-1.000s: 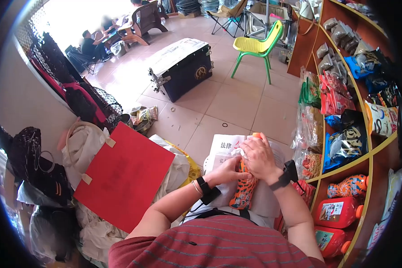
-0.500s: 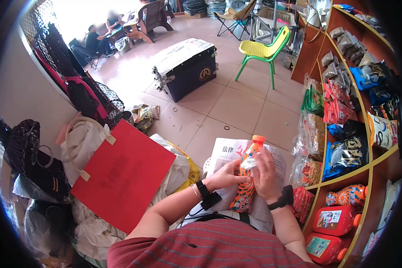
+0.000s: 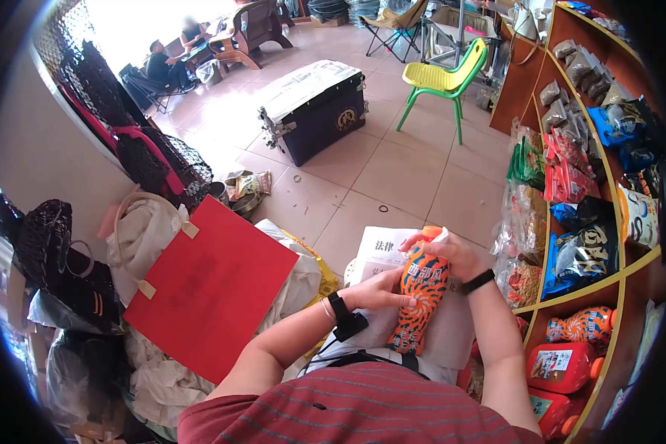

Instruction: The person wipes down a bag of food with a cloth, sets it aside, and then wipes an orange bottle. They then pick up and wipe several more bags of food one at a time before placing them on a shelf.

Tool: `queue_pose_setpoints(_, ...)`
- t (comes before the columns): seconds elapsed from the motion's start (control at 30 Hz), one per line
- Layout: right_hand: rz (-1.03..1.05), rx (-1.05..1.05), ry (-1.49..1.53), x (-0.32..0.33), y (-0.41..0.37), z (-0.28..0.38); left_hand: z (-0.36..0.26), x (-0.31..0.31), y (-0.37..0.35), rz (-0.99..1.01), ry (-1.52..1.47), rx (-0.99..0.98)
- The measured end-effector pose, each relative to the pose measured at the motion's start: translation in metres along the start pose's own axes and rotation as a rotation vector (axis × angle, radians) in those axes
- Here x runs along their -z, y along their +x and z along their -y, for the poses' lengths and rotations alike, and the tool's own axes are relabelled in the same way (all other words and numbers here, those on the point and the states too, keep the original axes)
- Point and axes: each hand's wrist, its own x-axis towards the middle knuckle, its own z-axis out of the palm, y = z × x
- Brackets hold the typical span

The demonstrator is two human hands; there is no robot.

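Observation:
An orange and dark-blue patterned bottle with an orange cap stands slightly tilted against my lap, over printed paper. My left hand grips it around the middle, thumb across the front. At its top, my right hand curls around the neck and cap from behind. A white tissue is pressed between that hand and the bottle; part of it is hidden by the fingers.
To the left, a large red paper bag leans over white cloth. Shelves on the right hold snack packets and red jugs. Ahead stand a dark case and a yellow-green chair. Two people sit far back.
My right hand and the tissue have moved from the bottle's upper front up to its neck and cap. The bottle's printed front label now shows. The view has shifted slightly.

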Motion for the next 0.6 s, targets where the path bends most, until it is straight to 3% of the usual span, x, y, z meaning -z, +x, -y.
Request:
queue_pose_setpoints(0.17, 0.055, 0.036, 0.032, 0.001, 0.006, -0.014, -0.005, 0.0, -0.005, 0.04, 0.018, 0.059)
queue_pose_setpoints(0.27, -0.079, 0.025, -0.004, -0.021, -0.003, -0.009, -0.002, -0.001, -0.007, 0.038, -0.018, 0.037)
queue_pose_setpoints(0.33, -0.31, 0.02, -0.076, -0.035, -0.008, -0.009, 0.001, -0.002, -0.006, 0.033, -0.016, 0.023)
queue_pose_setpoints(0.6, -0.524, 0.155, -0.187, -0.045, -0.024, -0.038, 0.014, -0.001, -0.003, 0.05, -0.075, 0.029)
